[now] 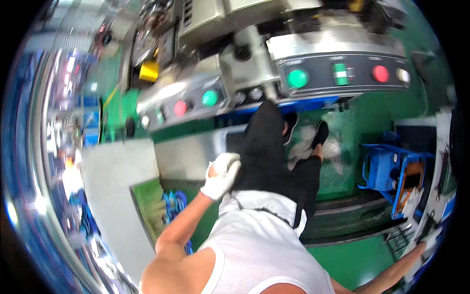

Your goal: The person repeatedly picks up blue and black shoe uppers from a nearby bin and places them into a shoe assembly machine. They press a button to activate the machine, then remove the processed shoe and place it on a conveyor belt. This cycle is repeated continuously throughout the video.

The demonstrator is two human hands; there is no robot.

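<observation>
"Head view: any containers?"
"Green tray [147, 201], at the table's [110, 186] right edge; contents unclear."
"Fingers?"
"Left hand [223, 174] curls beside the trousers [264, 152], hold unclear; right hand [431, 240], by the grey frame's [443, 157] lower end, is blurred: can't tell opening or hold."

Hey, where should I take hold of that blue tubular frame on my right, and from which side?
I'd take the blue tubular frame by the bent tube on its left, coming from the left: it is slim and stands out from the blue panel, so a grip could probably close around it. The brown board sits toward the opposite side.
</observation>
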